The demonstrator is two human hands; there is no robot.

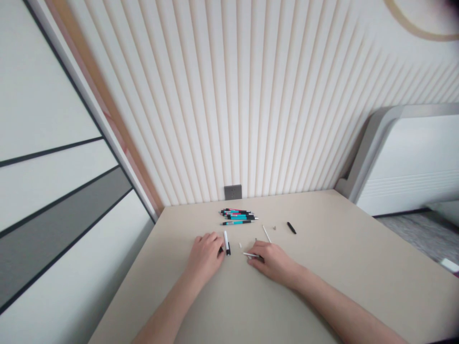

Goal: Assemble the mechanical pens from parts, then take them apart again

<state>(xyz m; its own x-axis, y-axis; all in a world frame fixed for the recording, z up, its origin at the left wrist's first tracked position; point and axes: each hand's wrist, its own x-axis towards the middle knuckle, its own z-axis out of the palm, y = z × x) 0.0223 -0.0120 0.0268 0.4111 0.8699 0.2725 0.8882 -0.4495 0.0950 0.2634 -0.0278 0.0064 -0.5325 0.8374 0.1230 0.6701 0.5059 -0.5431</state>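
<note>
Bare forearms [168, 313] run in from the bottom of the frame, and both hands are on a beige desk [351, 267], a little apart. Behind it is a ribbed cream wall panel [258, 105], with grey-and-white panelled doors [57, 191] down the left side and a white grey-framed unit [401, 162] at the right. Small grey wall socket [233, 192] at the back edge of the desk.

Left hand [205, 257] is curled against a white-and-black pen barrel [226, 242], which sits right at its fingertips, though I can't tell if it's really gripped. Right hand [268, 262] has a thin white pen refill [251, 255] pinched in its fingers, poking out left.

Up-frame of both hands is a bunch of teal-and-black pens [238, 216]. Loose nearby: a white rod [266, 233], a black pen part [291, 228] and a tiny spring-like bit [274, 228].
</note>
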